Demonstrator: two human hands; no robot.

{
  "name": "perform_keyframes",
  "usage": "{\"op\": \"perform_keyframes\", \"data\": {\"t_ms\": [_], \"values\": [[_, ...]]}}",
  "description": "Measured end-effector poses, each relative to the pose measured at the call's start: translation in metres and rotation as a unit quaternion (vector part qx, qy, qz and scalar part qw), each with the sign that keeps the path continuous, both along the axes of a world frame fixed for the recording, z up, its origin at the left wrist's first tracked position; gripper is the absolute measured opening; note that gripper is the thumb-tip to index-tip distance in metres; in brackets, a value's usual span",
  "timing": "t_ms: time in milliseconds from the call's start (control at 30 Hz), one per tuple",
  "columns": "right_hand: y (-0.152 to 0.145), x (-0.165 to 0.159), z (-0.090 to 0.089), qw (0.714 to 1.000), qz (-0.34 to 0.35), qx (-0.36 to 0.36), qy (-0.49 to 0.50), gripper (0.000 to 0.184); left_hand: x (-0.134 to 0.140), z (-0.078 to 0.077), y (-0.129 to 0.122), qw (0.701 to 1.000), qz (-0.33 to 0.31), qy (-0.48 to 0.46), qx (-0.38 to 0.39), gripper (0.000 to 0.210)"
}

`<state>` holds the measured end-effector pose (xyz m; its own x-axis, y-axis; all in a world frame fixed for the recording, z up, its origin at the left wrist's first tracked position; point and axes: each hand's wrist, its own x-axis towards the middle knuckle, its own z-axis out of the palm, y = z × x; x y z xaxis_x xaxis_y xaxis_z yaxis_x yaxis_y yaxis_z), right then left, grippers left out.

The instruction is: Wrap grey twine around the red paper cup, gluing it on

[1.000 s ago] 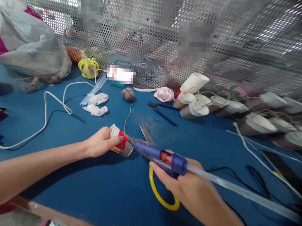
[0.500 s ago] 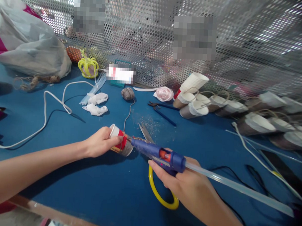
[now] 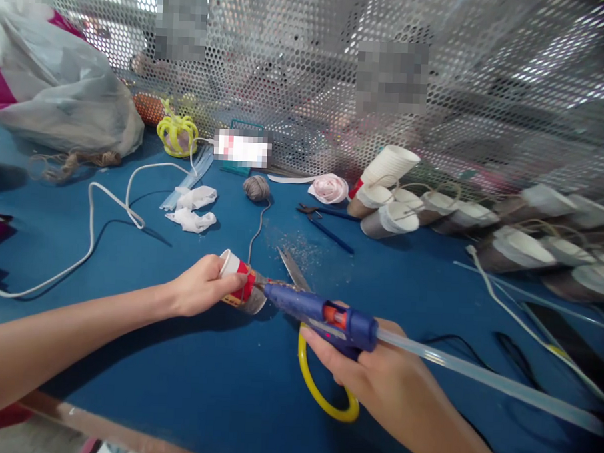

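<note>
My left hand [image 3: 203,285] is wrapped round a paper cup [image 3: 231,266], white inside with a red and orange print, tilted on its side. Grey yarn covers the cup's base end, and a strand runs from it to a ball of grey yarn [image 3: 256,188]. In my right hand [image 3: 371,363] is a blue hot glue gun [image 3: 299,302] with a long clear glue stick [image 3: 476,372] out of its back. Its nozzle points left at the cup's yarn-covered end; whether it touches cannot be made out. Yellow-handled scissors [image 3: 303,370] lie under the gun, partly hidden.
Blue-handled pliers [image 3: 326,229] and a pink ribbon roll [image 3: 328,188] lie behind the scissors. Several wrapped cups with twine handles [image 3: 390,219] stand at right. White cloth scraps [image 3: 192,218], a white cable [image 3: 90,224] and a plastic bag [image 3: 72,89] are at left. A perforated metal screen [image 3: 299,73] borders the back.
The glue gun and my right hand have shifted slightly right and down. My left hand keeps the cup in nearly the same place.
</note>
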<state>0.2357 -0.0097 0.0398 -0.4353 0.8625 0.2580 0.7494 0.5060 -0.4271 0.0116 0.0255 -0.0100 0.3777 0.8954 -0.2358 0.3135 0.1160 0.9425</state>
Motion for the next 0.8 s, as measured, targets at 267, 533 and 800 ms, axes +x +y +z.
{"op": "perform_keyframes", "data": {"t_ms": [267, 533, 800], "values": [[0.0002, -0.0018, 0.0036, 1.0, 0.002, -0.011, 0.007, 0.019, 0.0003, 0.001, -0.0001, 1.0, 0.003, -0.001, -0.003, 0.031], [-0.0016, -0.0011, 0.0031, 1.0, 0.005, 0.0, -0.003, 0.02, -0.0008, 0.0, 0.0, 1.0, 0.0, -0.014, 0.0, 0.031], [-0.0039, -0.0005, 0.002, 1.0, 0.003, 0.029, -0.01, 0.013, -0.0004, 0.0011, -0.0005, 1.0, 0.002, -0.014, -0.003, 0.031]]}}
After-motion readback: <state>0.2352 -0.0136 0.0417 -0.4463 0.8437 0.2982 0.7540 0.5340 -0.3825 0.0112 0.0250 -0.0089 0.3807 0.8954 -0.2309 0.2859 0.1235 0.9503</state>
